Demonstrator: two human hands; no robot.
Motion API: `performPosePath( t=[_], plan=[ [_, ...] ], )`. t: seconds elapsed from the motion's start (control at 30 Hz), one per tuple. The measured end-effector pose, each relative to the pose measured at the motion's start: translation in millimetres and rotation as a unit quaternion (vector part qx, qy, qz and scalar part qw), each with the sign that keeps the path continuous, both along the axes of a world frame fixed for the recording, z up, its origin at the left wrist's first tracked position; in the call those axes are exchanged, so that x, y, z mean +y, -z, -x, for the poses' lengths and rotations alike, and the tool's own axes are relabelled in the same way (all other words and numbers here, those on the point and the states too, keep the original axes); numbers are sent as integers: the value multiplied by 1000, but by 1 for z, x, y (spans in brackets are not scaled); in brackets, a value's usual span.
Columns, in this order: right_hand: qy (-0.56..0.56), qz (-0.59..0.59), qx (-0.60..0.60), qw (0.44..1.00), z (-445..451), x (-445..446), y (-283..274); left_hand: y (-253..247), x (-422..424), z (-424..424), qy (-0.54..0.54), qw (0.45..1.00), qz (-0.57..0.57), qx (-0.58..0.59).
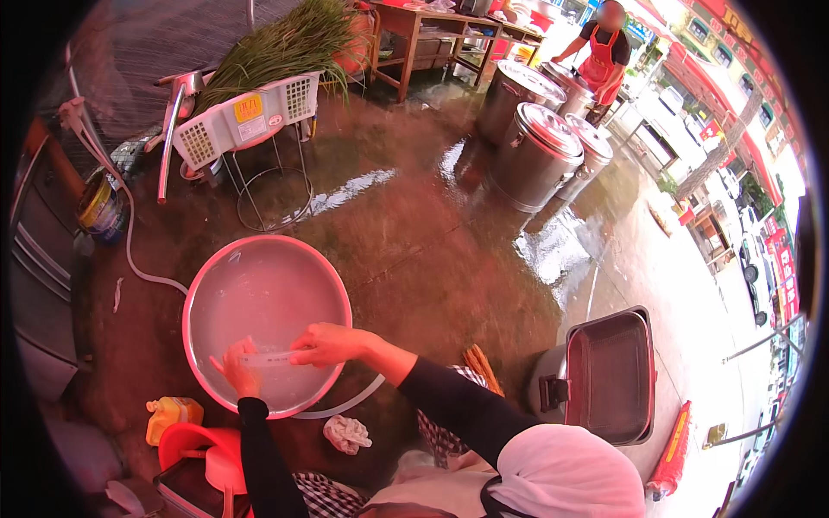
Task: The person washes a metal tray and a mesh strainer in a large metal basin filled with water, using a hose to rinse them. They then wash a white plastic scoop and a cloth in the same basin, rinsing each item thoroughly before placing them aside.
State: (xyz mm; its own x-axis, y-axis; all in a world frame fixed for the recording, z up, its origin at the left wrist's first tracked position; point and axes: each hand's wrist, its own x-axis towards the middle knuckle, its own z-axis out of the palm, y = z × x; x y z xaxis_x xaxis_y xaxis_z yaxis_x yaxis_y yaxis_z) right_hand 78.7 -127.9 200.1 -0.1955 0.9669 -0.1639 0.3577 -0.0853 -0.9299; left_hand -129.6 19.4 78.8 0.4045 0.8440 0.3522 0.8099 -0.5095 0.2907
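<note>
A wide round basin of cloudy liquid, pinkish in this light, stands on the wet floor before me. Over its near part, my right hand grips a translucent strip, apparently a piece of clear hose, that bears small writing. The strip's other end reaches my left hand, which is over the basin's near left side with some fingers spread. Whether the left hand grips the strip or only touches it is unclear. A pale hose curves round the basin's near right rim.
A yellow jug and red plastic container stand near left; a crumpled bag lies nearby. A rectangular pan is at right. Lidded steel pots, an aproned person and a white basket of long greens are farther off.
</note>
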Motion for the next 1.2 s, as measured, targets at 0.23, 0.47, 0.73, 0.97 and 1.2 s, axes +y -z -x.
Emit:
performPosePath(
  t=[0.23,0.47,0.73,0.97,1.2],
  plan=[
    [-9,-23,-6,1000,4,3,-6,27,33,21,-74,564,542,-619],
    [-24,16,-20,999,6,4,-1,59,54,37,-129,418,548,-713],
    [-55,-28,-31,998,6,8,-4,73,67,46,-76,421,550,-717],
    [-30,-40,-18,999,9,1,-16,27,34,9,-173,507,510,-673],
    [-26,-25,-17,999,7,-2,-15,86,65,57,160,401,623,-653]
  ],
)
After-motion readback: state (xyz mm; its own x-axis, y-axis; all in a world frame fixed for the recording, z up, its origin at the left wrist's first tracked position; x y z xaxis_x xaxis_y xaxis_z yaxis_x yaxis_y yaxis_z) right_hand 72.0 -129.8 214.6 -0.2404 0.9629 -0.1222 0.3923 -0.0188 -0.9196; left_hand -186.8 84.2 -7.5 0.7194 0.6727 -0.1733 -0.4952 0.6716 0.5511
